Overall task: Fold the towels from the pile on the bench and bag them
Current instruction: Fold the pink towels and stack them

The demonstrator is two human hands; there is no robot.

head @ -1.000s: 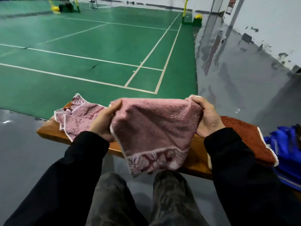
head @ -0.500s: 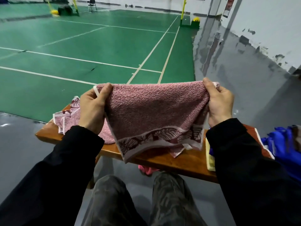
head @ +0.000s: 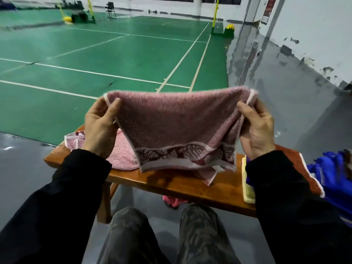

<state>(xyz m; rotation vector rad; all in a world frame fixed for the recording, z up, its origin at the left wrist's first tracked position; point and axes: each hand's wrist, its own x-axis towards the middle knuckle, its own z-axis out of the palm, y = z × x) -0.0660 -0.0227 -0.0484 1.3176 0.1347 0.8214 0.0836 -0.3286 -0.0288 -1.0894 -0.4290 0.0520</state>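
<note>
1. The pink towel (head: 177, 126) is now held higher than half a second ago: its top edge stands above the hands and it hangs open and wider, while one second ago it was bunched low between the hands.
2. It hangs in the air over the wooden bench (head: 182, 185), not touching it as far as I can see. Its top edge sags a little in the middle. Near the bottom runs a dark band with a leaf pattern and a pale border, and one lower corner hangs down below it.
3. The left hand (head: 100, 126) pinches the top left corner between thumb and fingers; the right hand (head: 256, 128) pinches the top right corner in the same way.
4. Behind the left hand, a second pink towel (head: 122, 153) lies crumpled on the bench.
5. At the right end of the bench lie a rust-coloured towel (head: 301, 166) and a yellow towel (head: 247, 193), and beside them a blue bag (head: 331, 180).
6. Beyond the bench is a green court floor (head: 114, 60).
</note>
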